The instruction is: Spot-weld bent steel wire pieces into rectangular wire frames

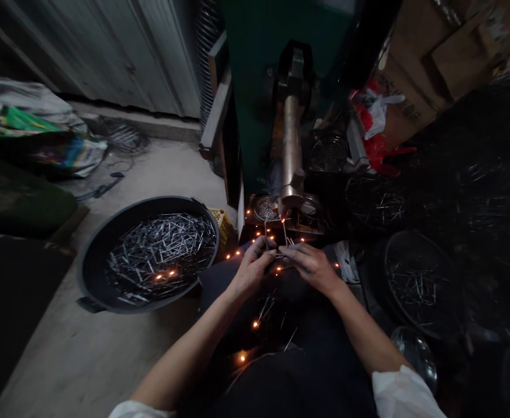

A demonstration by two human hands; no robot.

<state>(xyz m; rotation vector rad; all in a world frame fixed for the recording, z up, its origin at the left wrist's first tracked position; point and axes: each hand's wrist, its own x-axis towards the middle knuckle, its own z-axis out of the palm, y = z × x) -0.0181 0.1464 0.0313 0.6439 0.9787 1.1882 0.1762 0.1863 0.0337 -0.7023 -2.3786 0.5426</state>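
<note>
My left hand (251, 267) and my right hand (311, 266) meet in front of me, fingers pinched together on a small bent wire piece (276, 237). The piece stands under the copper electrode arm (290, 148) of a green welding machine (264, 69). Orange sparks scatter around the hands, over my lap and into the tub at the left. Loose wire bits lie on my dark lap (276, 313).
A large black tub (93, 255) full of short metal wire pieces sits on the concrete floor at the left. Another round basin with wire pieces (416, 284) lies at the right, amid dark heaps of wire. Cardboard boxes (416, 87) and red bags stand behind.
</note>
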